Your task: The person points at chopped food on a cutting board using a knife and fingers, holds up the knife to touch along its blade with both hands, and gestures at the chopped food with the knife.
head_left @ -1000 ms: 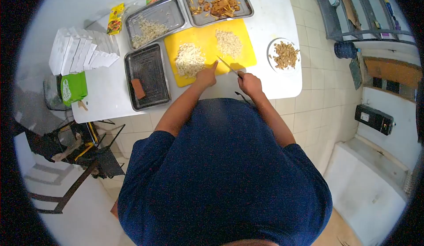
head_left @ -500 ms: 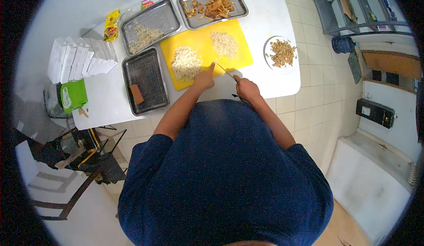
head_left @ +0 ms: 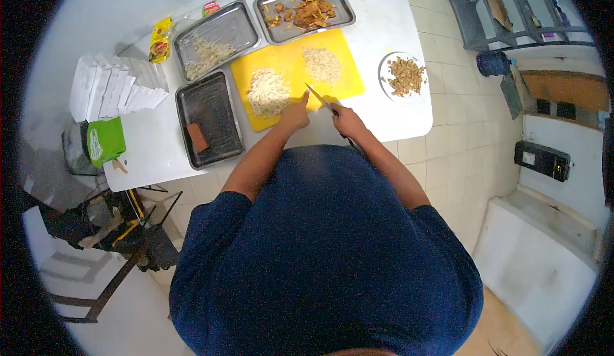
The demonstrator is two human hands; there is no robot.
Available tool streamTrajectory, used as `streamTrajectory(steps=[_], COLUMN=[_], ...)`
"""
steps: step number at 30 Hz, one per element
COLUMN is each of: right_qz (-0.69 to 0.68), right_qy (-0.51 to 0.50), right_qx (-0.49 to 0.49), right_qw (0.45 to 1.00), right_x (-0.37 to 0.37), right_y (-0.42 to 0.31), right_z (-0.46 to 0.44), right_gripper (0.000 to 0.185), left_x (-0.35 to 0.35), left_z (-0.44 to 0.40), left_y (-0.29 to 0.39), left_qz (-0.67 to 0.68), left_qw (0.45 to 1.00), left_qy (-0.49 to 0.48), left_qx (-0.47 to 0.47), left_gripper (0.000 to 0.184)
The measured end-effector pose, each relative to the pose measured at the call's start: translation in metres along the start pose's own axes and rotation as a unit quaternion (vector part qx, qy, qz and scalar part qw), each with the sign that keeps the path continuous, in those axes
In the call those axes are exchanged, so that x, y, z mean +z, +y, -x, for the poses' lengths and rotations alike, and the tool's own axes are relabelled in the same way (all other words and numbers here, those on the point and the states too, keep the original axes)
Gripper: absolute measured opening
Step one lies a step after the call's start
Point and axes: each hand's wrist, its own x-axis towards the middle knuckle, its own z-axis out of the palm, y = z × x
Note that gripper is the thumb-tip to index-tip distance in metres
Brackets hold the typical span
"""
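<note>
My right hand (head_left: 348, 123) is closed round the handle of a knife (head_left: 320, 99), whose blade points up and left over the yellow cutting board (head_left: 297, 99). At the board's front edge lies my left hand (head_left: 295, 115), one finger stretched out beside the blade; its other fingers look curled, and whether they hold anything is too small to tell. A pile of pale chopped food (head_left: 268, 92) sits just beyond my left hand. Another pale, finer chopped pile (head_left: 322, 66) lies further back on the board, to the right.
Behind the board are a tray of brown pieces (head_left: 261, 4) and a tray of pale shreds (head_left: 249, 23). A dark tray (head_left: 181, 116) holds a reddish block (head_left: 197, 137). A plate (head_left: 385, 87) of brown pieces stands right; white boxes (head_left: 115, 87) and a green packet (head_left: 106, 140) left.
My right hand has moved left with the knife, bringing it closer to my left hand. The blade tip now reaches further over the board than half a second ago. The view has shifted slightly.
</note>
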Motion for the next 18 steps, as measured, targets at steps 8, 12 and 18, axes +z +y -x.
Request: streamTrajectory(steps=[8, 12, 18], right_qz=[0.035, 0.055, 0.115], right_qy=[-0.013, -0.030, -0.054], right_qx=[0.006, 0.003, 0.039], right_qw=[0.999, 0.998, 0.991], right_x=[-0.015, -0.017, -0.019], right_y=[-0.017, -0.013, -0.022], right_z=[-0.001, 0.008, 0.013], right_gripper=[0.040, 0.044, 0.049], left_x=[0.003, 0.022, 0.012], left_z=[0.007, -0.008, -0.010], left_y=[-0.004, -0.021, -0.022], left_qz=[0.026, 0.072, 0.074], left_qw=[0.999, 0.995, 0.996], left_qy=[0.030, 0.059, 0.013], left_qx=[0.005, 0.040, 0.037], left_gripper=[0.090, 0.092, 0.093])
